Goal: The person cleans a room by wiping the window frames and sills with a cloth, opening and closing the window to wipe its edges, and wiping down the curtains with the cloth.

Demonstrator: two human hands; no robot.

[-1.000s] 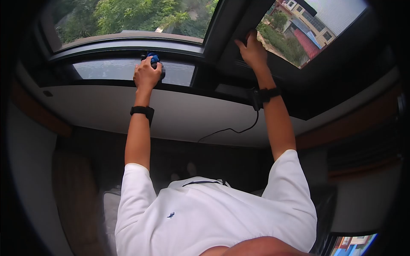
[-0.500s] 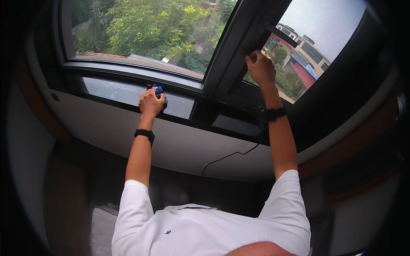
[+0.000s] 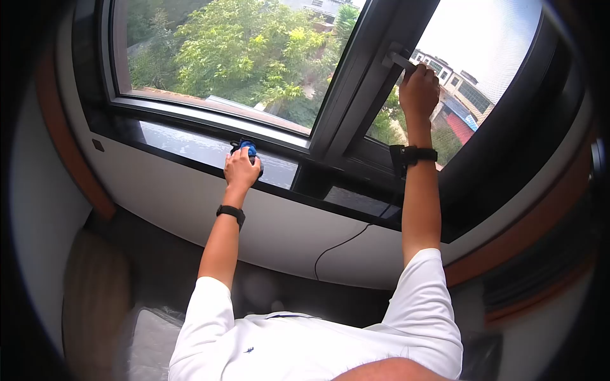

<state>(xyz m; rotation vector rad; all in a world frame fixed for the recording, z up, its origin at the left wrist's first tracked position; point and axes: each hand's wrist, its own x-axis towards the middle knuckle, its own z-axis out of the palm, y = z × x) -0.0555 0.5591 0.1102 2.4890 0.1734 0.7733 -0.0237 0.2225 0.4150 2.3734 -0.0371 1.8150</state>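
Note:
My left hand (image 3: 242, 170) is closed round a dark object with a blue part (image 3: 248, 149), which rests on the glossy dark window sill (image 3: 190, 145). Up at the right window, my right hand (image 3: 419, 95) has its fingers curled round the end of the window handle (image 3: 400, 61). The handle slants down to the right from its mount on the frame. Each wrist wears a black strap, and the right one has a box on it.
A large window pane (image 3: 241, 57) shows trees outside. The right window (image 3: 489, 57) has a mesh and buildings beyond. A black cable (image 3: 340, 246) hangs below the sill against the white wall (image 3: 286, 222). A plastic-wrapped item (image 3: 152, 336) lies at lower left.
My right hand has moved up from the lower frame and now holds the window handle. My left hand stays on the object at the sill. The view has shifted, showing more of the windows.

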